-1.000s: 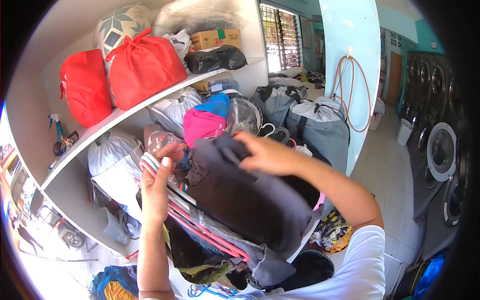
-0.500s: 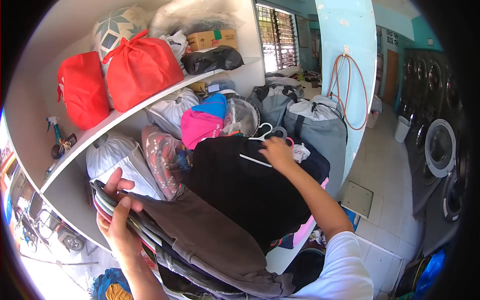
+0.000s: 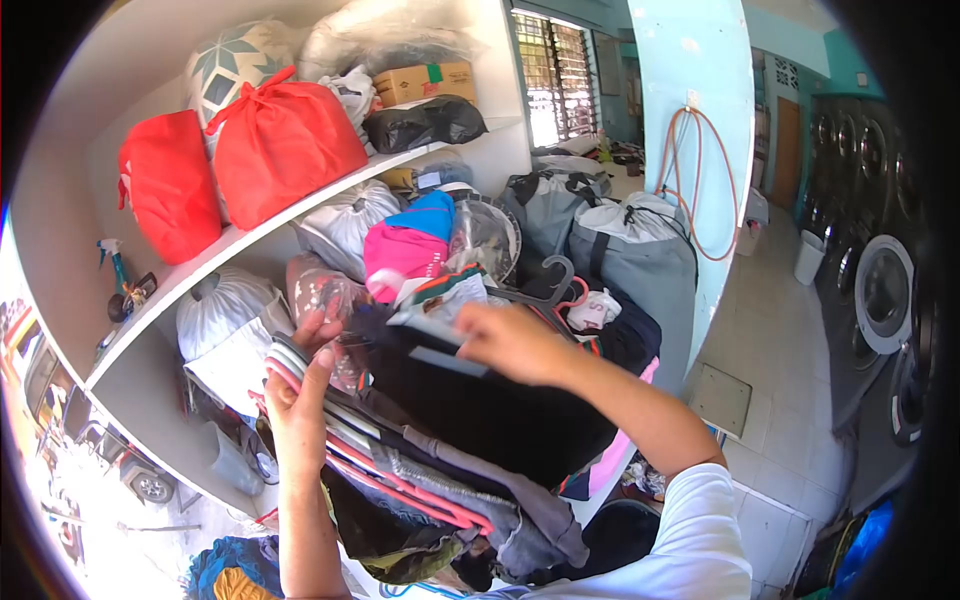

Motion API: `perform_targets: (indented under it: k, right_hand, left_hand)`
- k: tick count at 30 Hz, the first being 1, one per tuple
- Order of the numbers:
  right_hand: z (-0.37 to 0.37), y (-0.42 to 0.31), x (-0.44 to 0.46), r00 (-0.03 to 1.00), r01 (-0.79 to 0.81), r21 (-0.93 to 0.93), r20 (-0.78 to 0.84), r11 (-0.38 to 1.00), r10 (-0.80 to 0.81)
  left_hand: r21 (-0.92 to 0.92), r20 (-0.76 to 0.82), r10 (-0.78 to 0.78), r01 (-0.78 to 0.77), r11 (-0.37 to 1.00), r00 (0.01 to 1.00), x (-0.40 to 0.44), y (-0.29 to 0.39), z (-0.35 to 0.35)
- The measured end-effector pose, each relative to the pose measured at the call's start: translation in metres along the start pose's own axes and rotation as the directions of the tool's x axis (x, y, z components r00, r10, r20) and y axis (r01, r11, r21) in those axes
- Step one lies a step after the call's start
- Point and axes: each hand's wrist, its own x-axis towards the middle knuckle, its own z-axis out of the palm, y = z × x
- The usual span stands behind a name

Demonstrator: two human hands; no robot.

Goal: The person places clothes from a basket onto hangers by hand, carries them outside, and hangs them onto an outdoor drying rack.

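Observation:
My left hand (image 3: 298, 400) is closed round the hooks of several clothes hangers (image 3: 285, 358), some white and some pink. Grey and dark garments (image 3: 515, 500) hang from them, down towards my body. At the middle, my right hand (image 3: 505, 343) grips a white hanger (image 3: 425, 325), smeared by motion. A black garment (image 3: 490, 410) is on that hanger, between my hands. Just beyond my right hand, a dark grey hanger (image 3: 560, 285) and a pink hanger (image 3: 573, 302) stick up from the pile of clothes.
Two red bags (image 3: 290, 150) sit on the upper shelf (image 3: 255, 225). Below are white drawstring bags (image 3: 228, 310) and a pink and blue bundle (image 3: 408, 245). Grey laundry bags (image 3: 635, 250) stand beside the pillar (image 3: 690, 60). A washer door (image 3: 885, 295) hangs open at right.
My right hand has drawn the white hanger and black garment leftward, towards my left hand. My left hand has shifted right with its bundle. Dark grey and pink hangers on the pile are now exposed.

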Motion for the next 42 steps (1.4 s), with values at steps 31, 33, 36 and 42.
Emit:
perform_targets:
  k: [31, 33, 36, 42]
  right_hand:
    - [0.033, -0.036, -0.026, 0.923, -0.200, 0.674, 0.373, 0.711, -0.094]
    - [0.056, -0.068, -0.039, 0.933, -0.010, 0.664, 0.275, 0.748, -0.232]
    - [0.065, -0.090, -0.049, 0.934, 0.008, 0.703, 0.249, 0.711, -0.257]
    - [0.053, -0.092, -0.056, 0.873, -0.084, 0.732, 0.381, 0.676, -0.305]
  left_hand:
    - [0.054, -0.037, -0.087, 0.089, 0.995, 0.995, -0.039, 0.012, -0.017]
    - [-0.047, -0.060, -0.090, 0.088, 0.995, 0.994, -0.044, 0.010, -0.013]
    - [-0.185, -0.021, -0.018, 0.014, 0.983, 1.000, -0.052, 0.012, -0.016]
    - [-0.216, 0.025, -0.134, 0.136, 0.967, 0.991, -0.062, 0.030, -0.031]
